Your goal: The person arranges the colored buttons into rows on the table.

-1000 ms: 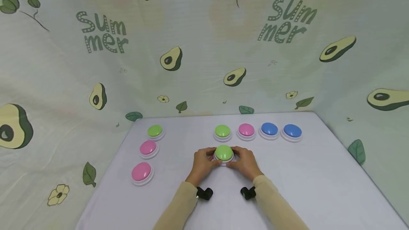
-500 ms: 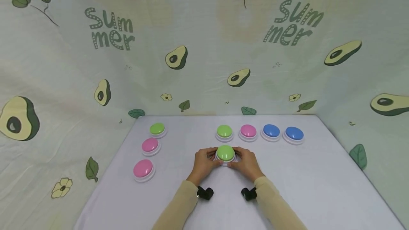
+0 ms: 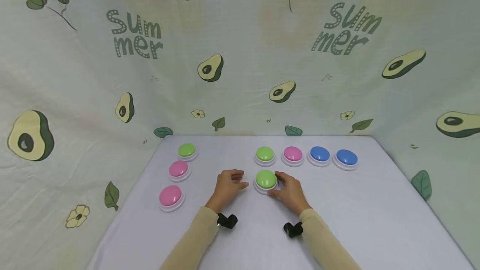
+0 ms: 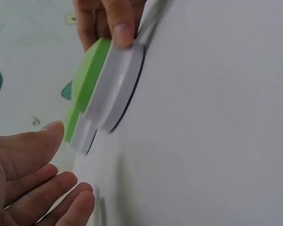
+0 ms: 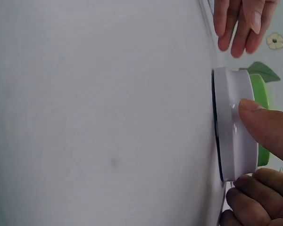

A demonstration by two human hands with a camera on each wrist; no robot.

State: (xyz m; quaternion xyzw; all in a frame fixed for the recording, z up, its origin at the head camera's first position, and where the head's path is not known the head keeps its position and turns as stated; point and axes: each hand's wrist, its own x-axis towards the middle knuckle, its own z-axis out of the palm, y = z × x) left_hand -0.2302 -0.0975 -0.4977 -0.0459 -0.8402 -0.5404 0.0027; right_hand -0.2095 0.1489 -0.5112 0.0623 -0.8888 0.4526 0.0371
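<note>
A green push button [image 3: 266, 179] with a round white base stands at the table's middle. My right hand [image 3: 290, 193] holds it from the right side, thumb at the near edge and fingers at the far edge. The right wrist view has that thumb [image 5: 264, 125] on the white base [image 5: 233, 141]. My left hand [image 3: 226, 188] is apart from the button, to its left, with loosely bent fingers and nothing in them. In the left wrist view, a gap separates the left hand [image 4: 33, 183] from the button's base [image 4: 115, 80].
Behind the held button runs a row: a green button [image 3: 265, 153], a pink one [image 3: 293, 153] and two blue buttons [image 3: 320, 153]. At the left, another green button [image 3: 187, 150] and two pink buttons [image 3: 170, 195] form a column. A printed cloth [image 3: 240, 53] hangs behind the white table [image 3: 356, 211].
My left hand has let go of the green button and moved left, away from it. The right hand keeps its hold, and the button stays in place. The head view has shifted slightly.
</note>
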